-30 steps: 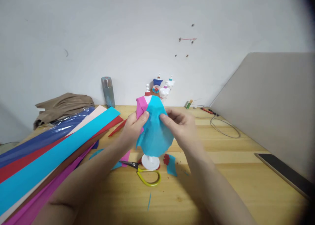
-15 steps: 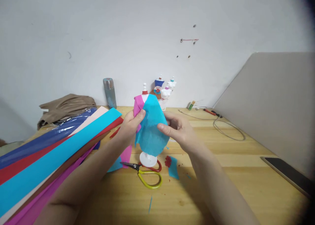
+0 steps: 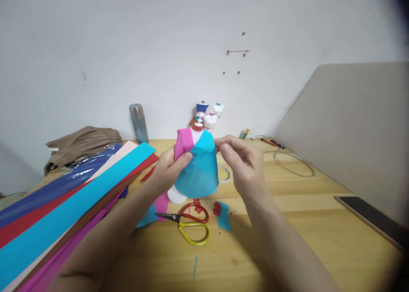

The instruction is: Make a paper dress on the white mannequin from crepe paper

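My left hand [image 3: 171, 164] is wrapped round the side of a small white dress-form mannequin [image 3: 198, 134], its thumb pressed on the front. The mannequin has a red neck band and leans to the right. Pink crepe paper [image 3: 184, 139] covers one shoulder, and blue crepe paper [image 3: 200, 168] hangs across the front like a dress. Beside the blue paper's upper right edge, my right hand [image 3: 244, 160] has its thumb and forefinger closed together; the fingertips reach partly behind the mannequin, and what they pinch is hidden. Scissors [image 3: 191, 221] with red and yellow handles lie below.
Rolls of coloured paper [image 3: 96, 185] fill the left side. Smaller mannequins [image 3: 211, 119] and a flask [image 3: 139, 123] stand by the wall. A tape roll [image 3: 225, 173], red paper flowers [image 3: 217, 208], blue scraps, a cable [image 3: 295, 172] and a phone [image 3: 372, 219] lie on the table.
The mannequin has tilted to the right, its base swinging left off its place by the scissors. My right hand has moved from the blue paper's front up to its right edge.
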Demonstrator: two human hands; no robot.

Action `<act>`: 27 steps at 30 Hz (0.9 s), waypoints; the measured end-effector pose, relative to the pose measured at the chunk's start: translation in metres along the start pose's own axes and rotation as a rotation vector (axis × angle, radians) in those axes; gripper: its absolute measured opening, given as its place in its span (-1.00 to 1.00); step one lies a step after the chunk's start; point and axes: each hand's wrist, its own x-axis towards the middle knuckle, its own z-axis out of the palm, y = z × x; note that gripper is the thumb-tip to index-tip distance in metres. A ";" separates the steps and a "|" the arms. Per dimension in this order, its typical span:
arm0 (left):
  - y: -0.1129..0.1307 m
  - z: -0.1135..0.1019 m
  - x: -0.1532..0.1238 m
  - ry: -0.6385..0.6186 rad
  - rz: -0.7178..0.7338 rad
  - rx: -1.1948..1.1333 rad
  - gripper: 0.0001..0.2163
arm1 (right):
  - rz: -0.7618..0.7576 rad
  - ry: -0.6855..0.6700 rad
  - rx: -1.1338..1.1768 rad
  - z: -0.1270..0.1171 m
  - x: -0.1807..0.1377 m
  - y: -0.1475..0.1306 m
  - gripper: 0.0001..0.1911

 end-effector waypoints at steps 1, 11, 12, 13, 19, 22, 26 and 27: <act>0.003 0.001 -0.001 -0.012 0.040 0.053 -0.72 | 0.000 0.023 -0.012 0.001 -0.001 -0.002 -0.73; 0.013 0.005 -0.004 0.006 0.246 0.340 -0.89 | 0.021 0.076 -0.060 0.003 -0.004 -0.006 -0.72; 0.013 0.005 -0.004 0.006 0.258 0.355 -0.89 | 0.010 0.087 -0.080 0.004 -0.005 -0.006 -0.72; 0.014 0.006 -0.004 0.008 0.267 0.366 -0.90 | -0.004 0.103 -0.109 0.004 -0.005 -0.007 -0.73; 0.014 0.006 -0.004 0.017 0.266 0.394 -0.88 | -0.107 0.116 -0.192 0.004 -0.006 -0.010 -0.80; 0.013 0.005 -0.004 0.011 0.254 0.380 -0.87 | -0.121 0.102 -0.190 0.003 -0.006 -0.009 -0.81; 0.008 0.001 -0.003 -0.034 0.124 0.289 -0.81 | -0.142 0.122 -0.214 0.000 -0.005 -0.004 -0.83; 0.006 0.000 -0.003 -0.048 0.073 0.254 -0.78 | -0.154 0.137 -0.194 -0.001 -0.004 -0.003 -0.88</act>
